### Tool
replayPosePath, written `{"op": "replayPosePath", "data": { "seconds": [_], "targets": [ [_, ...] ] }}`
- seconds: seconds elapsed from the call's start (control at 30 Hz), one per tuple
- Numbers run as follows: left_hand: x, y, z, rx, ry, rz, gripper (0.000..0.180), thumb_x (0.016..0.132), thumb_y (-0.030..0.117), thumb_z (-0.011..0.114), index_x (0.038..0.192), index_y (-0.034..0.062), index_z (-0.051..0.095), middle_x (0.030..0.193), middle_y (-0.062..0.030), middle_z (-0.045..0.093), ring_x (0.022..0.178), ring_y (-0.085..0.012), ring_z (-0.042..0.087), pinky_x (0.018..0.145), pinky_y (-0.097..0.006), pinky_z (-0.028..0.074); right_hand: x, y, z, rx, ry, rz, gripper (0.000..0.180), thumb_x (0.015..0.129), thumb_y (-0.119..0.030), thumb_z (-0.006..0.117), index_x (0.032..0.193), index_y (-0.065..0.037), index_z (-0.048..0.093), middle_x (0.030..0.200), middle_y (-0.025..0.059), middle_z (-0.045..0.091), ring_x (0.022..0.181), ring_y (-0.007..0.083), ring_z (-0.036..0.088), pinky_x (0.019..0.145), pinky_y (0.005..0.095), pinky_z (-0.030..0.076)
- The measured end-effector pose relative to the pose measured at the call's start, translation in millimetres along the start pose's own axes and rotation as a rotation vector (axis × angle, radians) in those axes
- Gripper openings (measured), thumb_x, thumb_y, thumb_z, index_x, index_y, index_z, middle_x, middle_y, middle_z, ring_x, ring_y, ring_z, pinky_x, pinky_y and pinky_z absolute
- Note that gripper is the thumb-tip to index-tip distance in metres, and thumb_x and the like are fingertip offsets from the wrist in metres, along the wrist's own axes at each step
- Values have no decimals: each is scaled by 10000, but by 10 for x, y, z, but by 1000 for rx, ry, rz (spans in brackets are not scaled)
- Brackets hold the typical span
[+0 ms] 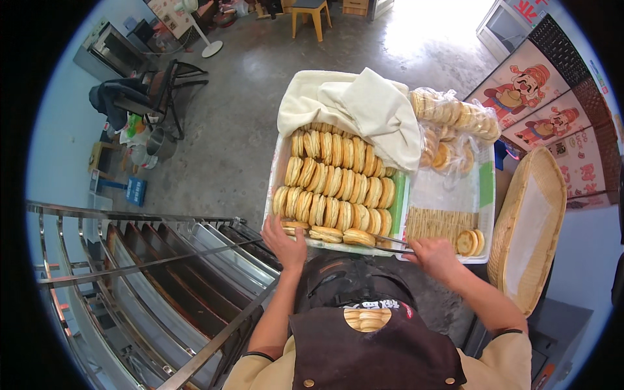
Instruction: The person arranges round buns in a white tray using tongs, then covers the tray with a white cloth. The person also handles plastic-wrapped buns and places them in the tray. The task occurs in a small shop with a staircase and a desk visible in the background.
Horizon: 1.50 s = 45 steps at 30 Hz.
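Rows of round golden flatbreads (336, 184) stand on edge in a white crate (270, 188), with a few lying along its front. My left hand (284, 246) is at the crate's front left corner, fingers stretched out beside a flatbread (294, 227) there. In my right hand (434, 255) is a pair of metal tongs (394, 246), pointing left. Their tips reach a flatbread (359, 238) at the front edge; whether they grip it I cannot tell. Cream cloth (364, 107) is folded over the far rows.
A second crate (448, 192) at the right holds bagged flatbreads (452, 117), a bamboo mat (437, 224) and loose flatbreads (470, 242). Farther right stands a wicker basket (530, 227). A metal tray rack (175, 279) fills the lower left. A chair (166, 97) stands at the far left.
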<state>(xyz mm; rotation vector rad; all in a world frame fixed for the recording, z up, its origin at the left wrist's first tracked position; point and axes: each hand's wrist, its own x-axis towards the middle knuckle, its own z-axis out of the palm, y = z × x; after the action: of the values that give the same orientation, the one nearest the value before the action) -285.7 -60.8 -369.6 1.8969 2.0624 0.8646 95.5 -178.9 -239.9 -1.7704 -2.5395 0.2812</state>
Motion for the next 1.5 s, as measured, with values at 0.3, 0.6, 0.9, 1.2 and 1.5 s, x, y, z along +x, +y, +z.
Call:
{"op": "replayPosePath", "data": {
  "seconds": [0.3, 0.6, 0.9, 1.2, 1.5],
  "targets": [
    [-46, -15, 69, 45, -46, 36, 706, 881, 253, 748, 1505, 19, 515, 1597, -252, 426, 1556, -442, 332, 1321, -652, 124, -90, 320, 95, -70, -44, -84, 394, 974, -474, 737, 1002, -93, 642, 764, 79, 636, 705, 312, 685, 629, 451, 525],
    [-29, -16, 1, 38, -49, 25, 705, 869, 269, 754, 1487, 6, 541, 1581, -263, 443, 1545, -450, 348, 1316, -667, 124, -98, 117, -577, -76, -111, 132, 465, 907, -522, 791, 1026, -90, 667, 806, 73, 675, 745, 294, 717, 645, 436, 544],
    [-21, -149, 127, 114, 3, 124, 735, 853, 248, 789, 1505, 25, 534, 1584, -301, 447, 1511, -500, 370, 1286, -664, 207, -181, -58, 42, 140, 149, 163, 460, 886, -501, 823, 1134, -119, 756, 811, 82, 698, 736, 318, 719, 645, 448, 564],
    [30, -207, 130, 150, 27, 64, 656, 927, 235, 731, 1509, 3, 535, 1615, -268, 441, 1506, -485, 391, 1235, -609, 310, -1427, 241, -240, 249, 348, 1047, 478, 875, -483, 869, 1153, -100, 801, 923, 164, 780, 857, 368, 754, 742, 454, 582],
    [134, -252, 250, 224, 38, 37, 649, 933, 254, 709, 1506, 4, 535, 1608, -238, 459, 1498, -441, 414, 1223, -592, 318, -2259, 540, 172, -118, 280, 1266, 509, 877, -507, 858, 1129, -71, 781, 935, 153, 779, 893, 370, 756, 766, 469, 574]
  ]
}}
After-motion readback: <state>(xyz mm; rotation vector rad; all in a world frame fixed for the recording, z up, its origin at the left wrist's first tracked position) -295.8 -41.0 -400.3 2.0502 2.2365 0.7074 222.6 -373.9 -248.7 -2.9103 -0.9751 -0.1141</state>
